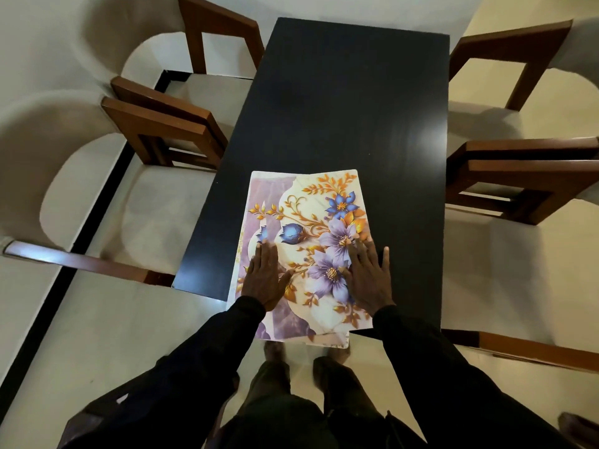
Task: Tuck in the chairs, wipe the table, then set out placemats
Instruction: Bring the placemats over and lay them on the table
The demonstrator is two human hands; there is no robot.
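One table [350,92], dark and rectangular. Chairs stand along both of its long sides. On the left there are three: a far left chair [220,25], a middle left chair [155,118] and a near left chair [84,262]. On the right there are three more: a far right chair [509,43], a middle right chair [525,166] and a near right chair [534,350]. That makes at least six. Each middle one shows two top rails close together, and whether that is one chair or two cannot be told. There are at least two placemats: a flowered top placemat [304,222] and a lower placemat [327,341] whose edge shows at the near end. Two hands: left hand [264,280] and right hand [369,280].
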